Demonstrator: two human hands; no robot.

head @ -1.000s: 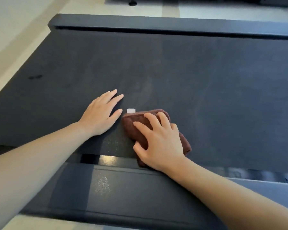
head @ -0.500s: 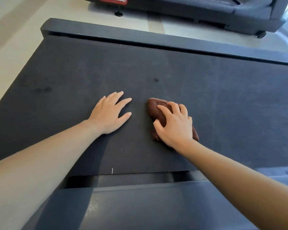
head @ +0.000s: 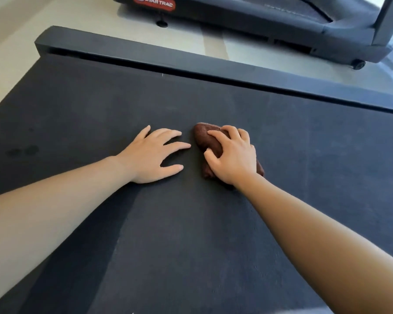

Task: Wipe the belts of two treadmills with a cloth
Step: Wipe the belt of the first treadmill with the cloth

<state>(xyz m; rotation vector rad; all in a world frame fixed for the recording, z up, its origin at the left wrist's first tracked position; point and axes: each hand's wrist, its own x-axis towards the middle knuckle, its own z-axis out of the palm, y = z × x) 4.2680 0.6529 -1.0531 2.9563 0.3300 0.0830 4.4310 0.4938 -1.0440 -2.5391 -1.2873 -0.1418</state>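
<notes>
Right hand clamps bunched brown cloth to belt, frame centre, for scrubbing pressure; left hand flat, empty, bracing beside it.

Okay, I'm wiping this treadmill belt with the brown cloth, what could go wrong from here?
The left hand leans flat on the belt; if the belt rolls, that support may slip. The right hand has the cloth bunched small, so each pass likely covers a narrow strip. The dark spots far left might get missed.
</notes>
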